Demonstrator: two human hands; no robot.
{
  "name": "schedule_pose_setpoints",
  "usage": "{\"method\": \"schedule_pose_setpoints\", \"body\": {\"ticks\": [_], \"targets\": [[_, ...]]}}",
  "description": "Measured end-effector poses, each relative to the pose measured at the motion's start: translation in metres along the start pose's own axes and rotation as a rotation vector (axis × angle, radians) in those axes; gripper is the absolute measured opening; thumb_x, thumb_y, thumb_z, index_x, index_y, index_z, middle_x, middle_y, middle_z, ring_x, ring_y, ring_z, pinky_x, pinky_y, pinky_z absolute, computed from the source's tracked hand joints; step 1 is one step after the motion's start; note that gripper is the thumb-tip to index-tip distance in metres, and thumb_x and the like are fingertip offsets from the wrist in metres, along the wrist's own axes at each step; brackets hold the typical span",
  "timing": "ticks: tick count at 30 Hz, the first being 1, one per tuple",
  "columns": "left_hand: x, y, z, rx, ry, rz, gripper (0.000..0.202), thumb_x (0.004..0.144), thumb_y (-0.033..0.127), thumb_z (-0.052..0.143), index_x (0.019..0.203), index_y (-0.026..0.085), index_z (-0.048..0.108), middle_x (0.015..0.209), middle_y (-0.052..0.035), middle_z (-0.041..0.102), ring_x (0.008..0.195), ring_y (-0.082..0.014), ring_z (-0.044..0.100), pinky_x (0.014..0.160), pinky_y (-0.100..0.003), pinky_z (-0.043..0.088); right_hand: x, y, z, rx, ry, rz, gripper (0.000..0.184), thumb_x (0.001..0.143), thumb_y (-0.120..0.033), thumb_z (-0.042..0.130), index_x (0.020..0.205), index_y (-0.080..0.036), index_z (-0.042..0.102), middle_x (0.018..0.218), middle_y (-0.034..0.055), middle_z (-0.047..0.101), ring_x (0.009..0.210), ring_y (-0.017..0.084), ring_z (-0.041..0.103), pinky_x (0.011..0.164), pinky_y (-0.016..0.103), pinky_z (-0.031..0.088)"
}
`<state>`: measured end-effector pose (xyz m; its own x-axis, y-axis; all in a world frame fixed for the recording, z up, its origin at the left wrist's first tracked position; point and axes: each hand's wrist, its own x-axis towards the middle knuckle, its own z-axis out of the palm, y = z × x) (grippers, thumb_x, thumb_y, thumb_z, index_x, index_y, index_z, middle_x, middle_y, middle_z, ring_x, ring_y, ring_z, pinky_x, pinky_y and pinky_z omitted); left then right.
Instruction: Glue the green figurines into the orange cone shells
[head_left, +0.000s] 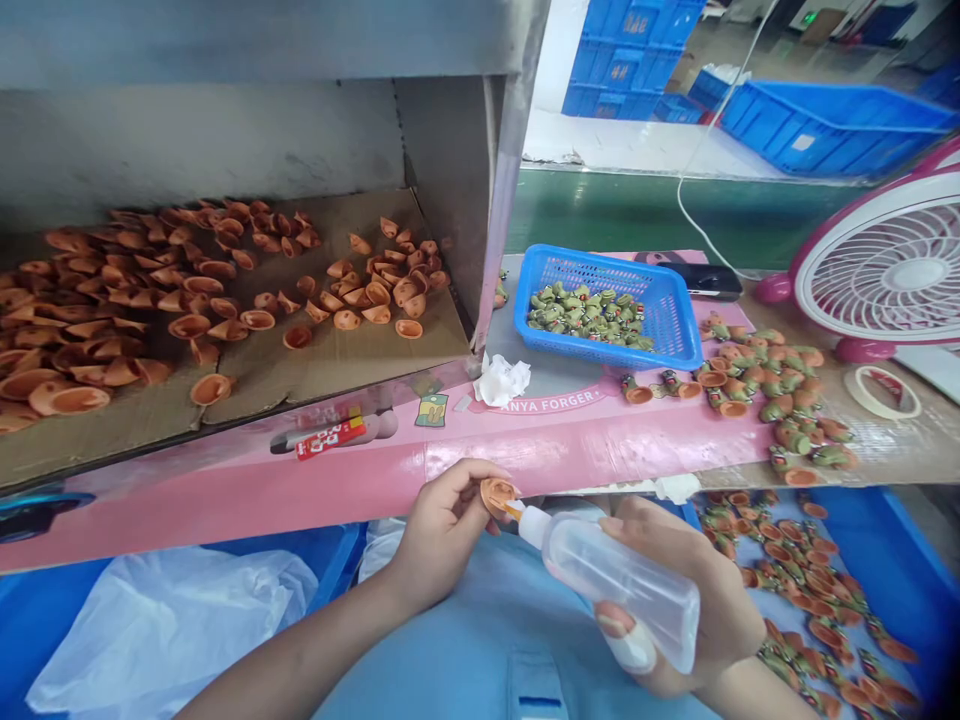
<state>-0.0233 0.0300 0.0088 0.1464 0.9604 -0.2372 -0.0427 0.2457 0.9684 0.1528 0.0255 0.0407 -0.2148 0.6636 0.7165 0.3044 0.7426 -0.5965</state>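
Note:
Between its thumb and fingers, my left hand (441, 532) pinches a small orange cup-shaped piece (493, 494), hollow side up. A translucent plastic squeeze bottle (619, 578) lies tilted in my right hand (701, 585), whose fingers are wrapped round it. The bottle's narrow amber tip meets the hollow of the orange piece; whether liquid is coming out cannot be made out. Something white is wrapped round one digit of the right hand. Many similar orange pieces (214, 388) lie on cardboard inside the metal booth at left.
A blue basket (529, 320) of small green figures stands behind my hands, near a crumpled tissue (501, 380). Green-and-orange figures (787, 380) cover the right side, beside a tape roll (883, 392) and a fan (900, 265). Below right, a blue bin (911, 560) holds more.

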Motion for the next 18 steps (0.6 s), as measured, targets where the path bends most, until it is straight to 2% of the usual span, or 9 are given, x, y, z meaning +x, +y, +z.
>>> {"method": "schedule_pose_setpoints", "body": {"ticks": [18], "targets": [[0.0025,0.0041,0.0032,-0.008,0.109,-0.001,0.006,0.078,0.018,0.051,0.081,0.019,0.056,0.075,0.0019,0.062,0.057,-0.0068,0.056,0.054,-0.018,0.049,-0.0023,0.0025,-0.0014,0.004,0.036,0.0,0.032,0.071,-0.021,0.056,0.098,-0.007,0.052,0.061,0.0058,0.053,0.046,0.011,0.039,0.037,0.025,0.029]]}}
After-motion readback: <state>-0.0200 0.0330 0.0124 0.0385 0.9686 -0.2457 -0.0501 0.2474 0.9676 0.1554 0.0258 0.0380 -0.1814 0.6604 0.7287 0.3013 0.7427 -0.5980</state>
